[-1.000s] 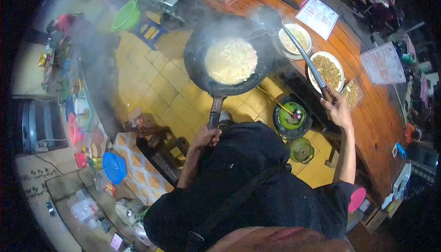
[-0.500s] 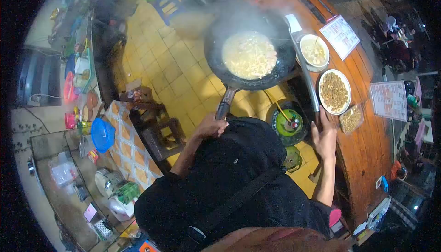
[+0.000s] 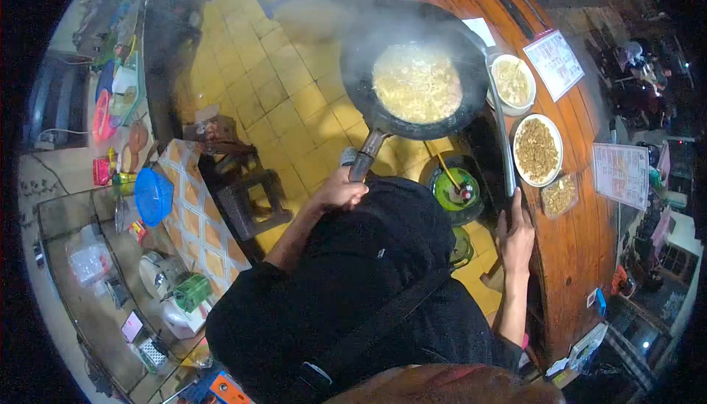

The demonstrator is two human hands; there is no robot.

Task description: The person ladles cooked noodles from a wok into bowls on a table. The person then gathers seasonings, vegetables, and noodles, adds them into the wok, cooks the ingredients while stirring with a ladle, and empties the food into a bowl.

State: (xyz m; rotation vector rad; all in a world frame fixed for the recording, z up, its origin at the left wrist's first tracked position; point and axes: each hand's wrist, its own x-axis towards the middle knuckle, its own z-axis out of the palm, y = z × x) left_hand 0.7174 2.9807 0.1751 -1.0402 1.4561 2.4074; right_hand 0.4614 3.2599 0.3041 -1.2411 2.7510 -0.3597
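Observation:
My left hand (image 3: 345, 189) is closed round the handle (image 3: 366, 155) of a dark wok (image 3: 361, 98). Pale noodles (image 3: 417, 83) in broth steam inside it. My right hand (image 3: 516, 240) holds the lower end of a long-handled metal cooking utensil (image 3: 504, 128), index finger stretched along it. The utensil runs between the wok and the counter; its far end is by a white bowl (image 3: 526, 103) of pale food, its exact shape unclear. Just beyond my right fingertips stand a white bowl of brown crumbly food (image 3: 537, 150) and a clear container of similar bits (image 3: 560, 196).
A wooden counter (image 3: 582, 264) with menu sheets (image 3: 553, 64) lines the right. Under the wok, a green gas burner or cylinder (image 3: 455, 189) stands on yellow floor tiles (image 3: 276, 113). At left are a dark stool (image 3: 254, 198), a tiled table (image 3: 199, 220) and a blue basin (image 3: 153, 196).
The wok appears slightly further right and nearer the counter bowls. The utensil and my right hand sit a little lower in view. The whole view has shifted slightly; both hands keep their holds.

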